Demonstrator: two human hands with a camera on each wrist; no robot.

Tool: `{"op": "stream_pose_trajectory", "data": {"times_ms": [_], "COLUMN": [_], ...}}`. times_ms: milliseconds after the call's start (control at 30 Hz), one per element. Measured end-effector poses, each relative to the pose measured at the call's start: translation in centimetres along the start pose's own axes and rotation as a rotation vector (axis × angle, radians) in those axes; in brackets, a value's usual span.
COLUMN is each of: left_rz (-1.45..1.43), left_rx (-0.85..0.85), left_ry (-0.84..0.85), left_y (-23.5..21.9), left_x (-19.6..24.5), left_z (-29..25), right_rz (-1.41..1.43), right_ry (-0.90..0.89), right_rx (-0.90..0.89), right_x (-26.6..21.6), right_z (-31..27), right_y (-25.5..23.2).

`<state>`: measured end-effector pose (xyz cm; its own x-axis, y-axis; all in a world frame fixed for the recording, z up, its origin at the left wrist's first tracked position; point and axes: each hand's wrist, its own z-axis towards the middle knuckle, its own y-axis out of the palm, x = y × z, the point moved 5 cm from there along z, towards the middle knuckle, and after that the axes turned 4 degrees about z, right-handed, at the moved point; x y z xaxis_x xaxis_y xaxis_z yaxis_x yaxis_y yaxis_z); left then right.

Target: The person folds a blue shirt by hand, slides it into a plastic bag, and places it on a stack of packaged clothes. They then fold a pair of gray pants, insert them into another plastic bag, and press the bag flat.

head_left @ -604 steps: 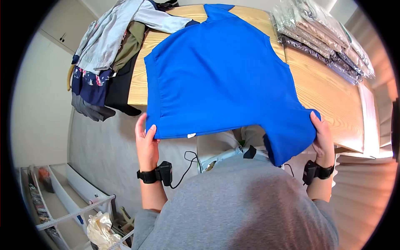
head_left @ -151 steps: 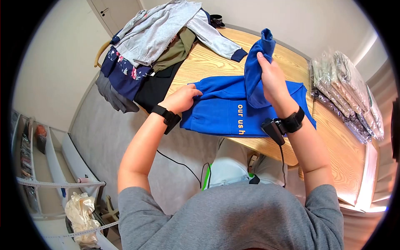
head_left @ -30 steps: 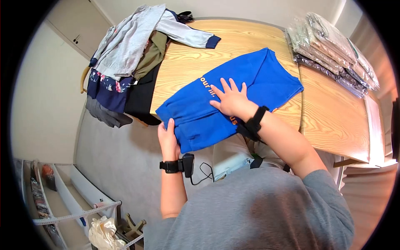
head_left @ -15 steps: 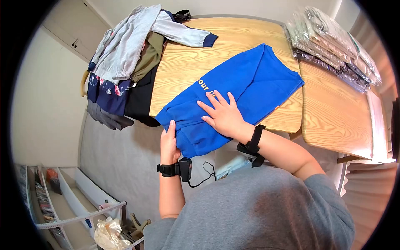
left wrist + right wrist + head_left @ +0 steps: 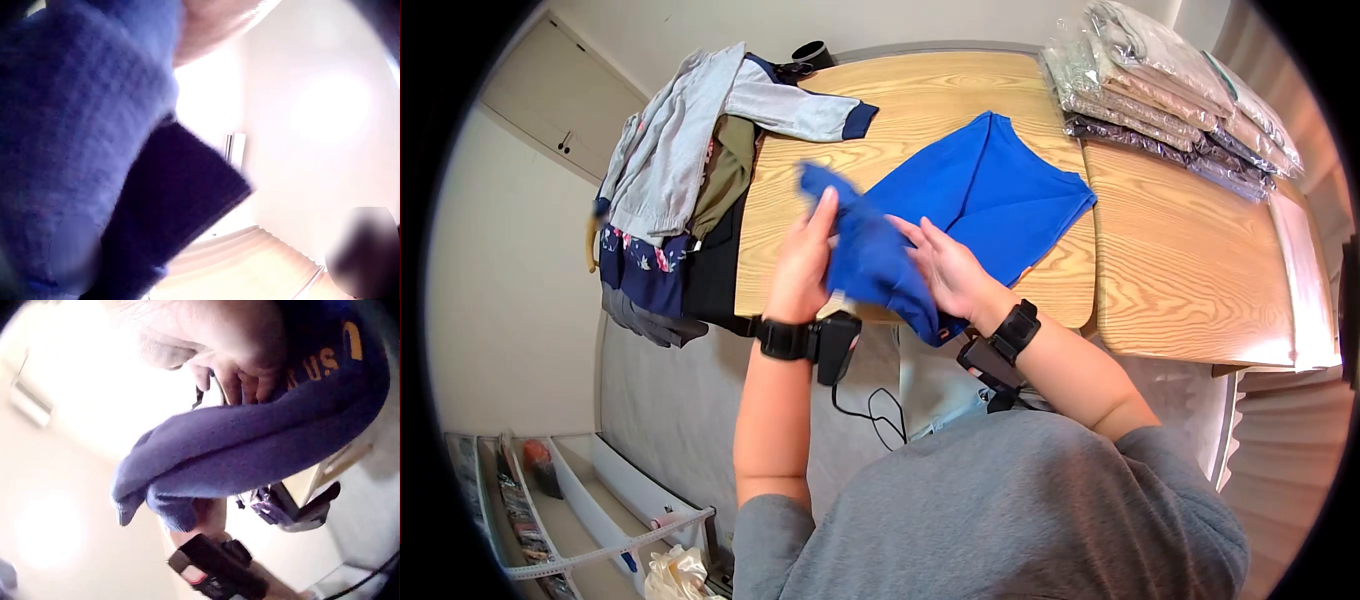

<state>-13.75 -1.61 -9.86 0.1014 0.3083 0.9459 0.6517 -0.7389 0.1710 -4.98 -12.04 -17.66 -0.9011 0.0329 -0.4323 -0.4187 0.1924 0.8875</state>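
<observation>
A blue garment (image 5: 1025, 195) lies partly on the wooden table, its near-left end lifted off the surface and blurred in the head view. The left hand (image 5: 803, 262) grips that raised end, thumb on top. Against the raised fold's right side rests the right hand (image 5: 948, 268), fingers extended. Blue cloth (image 5: 69, 125) fills the left part of the left wrist view. In the right wrist view the folded cloth (image 5: 237, 447) hangs below the right hand (image 5: 219, 337), whose fingertips touch it near orange letters.
A wooden table (image 5: 1190, 260) extends right. Plastic-wrapped folded garments (image 5: 1165, 90) are stacked at the back right. Clothes, among them a grey sweatshirt (image 5: 670, 145), are heaped at the left edge. A shelf rack (image 5: 605, 545) stands at lower left, and a cable (image 5: 870, 415) hangs near the body.
The left hand has raised the garment's near-left end and moved it up off the table. The right hand has turned from lying flat on top to the side of the lifted fold.
</observation>
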Motion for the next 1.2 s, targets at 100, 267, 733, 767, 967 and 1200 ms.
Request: {"op": "stream_pose_trajectory", "data": {"times_ms": [100,267,733,767,967,1200], "left_rz": [-0.115,0.551,1.483,1.49,1.24,1.116], "left_rx": [-0.166,-0.112,-0.186,-0.197,-0.145,-0.126], "left_ry": [-0.003,0.42,0.606,0.589,0.709,0.719], "left_y": [1.4,2.6,5.4,5.4,4.1,2.1], "left_x": [-2.2,-3.5,-6.5,-6.4,-4.2,0.3], "left_z": [3.3,2.0,0.8,0.8,1.3,9.5], "right_rz": [0.471,0.553,-0.819,-0.819,-1.143,-1.225], "right_ry": [0.104,0.107,-0.283,-0.292,-0.501,-0.562], "right_rx": [-0.079,-0.345,0.679,0.679,0.47,0.637], "right_x": [0.4,0.6,-8.8,-8.5,-7.9,-6.4], "right_z": [0.7,1.4,-8.5,-8.0,-6.1,-7.3], "right_y": [-3.5,-4.1,-4.7,-4.2,-2.4,-3.1]}}
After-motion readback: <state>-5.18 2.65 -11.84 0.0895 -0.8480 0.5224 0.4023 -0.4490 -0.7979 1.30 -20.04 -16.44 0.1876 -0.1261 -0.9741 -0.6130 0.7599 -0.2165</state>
